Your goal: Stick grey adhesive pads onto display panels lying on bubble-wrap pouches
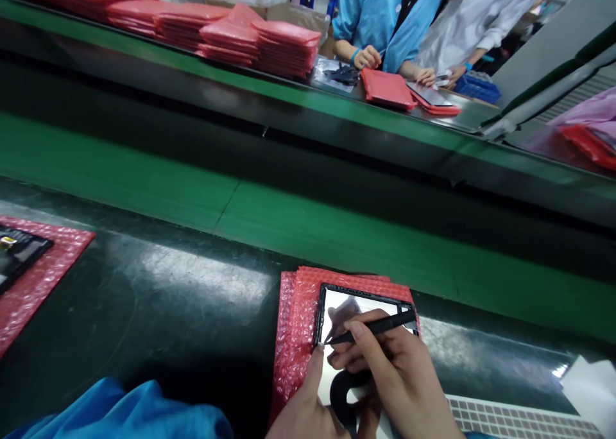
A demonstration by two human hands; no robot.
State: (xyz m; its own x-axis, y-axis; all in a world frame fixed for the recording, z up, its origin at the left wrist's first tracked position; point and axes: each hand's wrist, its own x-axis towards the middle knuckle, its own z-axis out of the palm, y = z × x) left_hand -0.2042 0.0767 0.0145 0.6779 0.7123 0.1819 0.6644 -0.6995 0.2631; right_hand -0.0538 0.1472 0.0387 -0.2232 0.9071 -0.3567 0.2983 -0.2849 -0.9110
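My right hand (389,368) is closed on slim black tweezers (380,327), whose pointed tip meets the left edge of a flat panel (344,301). The panel has a black frame and a bright, mirror-like face. Close to that tip, the index finger of my left hand (310,400) stretches out onto the frame's edge; its other fingers are mostly hidden. Between my hands curves a black band (341,397); I cannot make out whether it is held or part of the panel. Underneath lies a stack of red bubble-wrap pouches (291,336).
Another black-framed panel (19,253) rests on red bubble wrap (67,253) at left. White grid sheet (510,416) and white paper (590,387) lie at right. Beyond the green ledge (231,201), red pouches (283,44) are piled and co-workers' hands (368,57) handle similar items.
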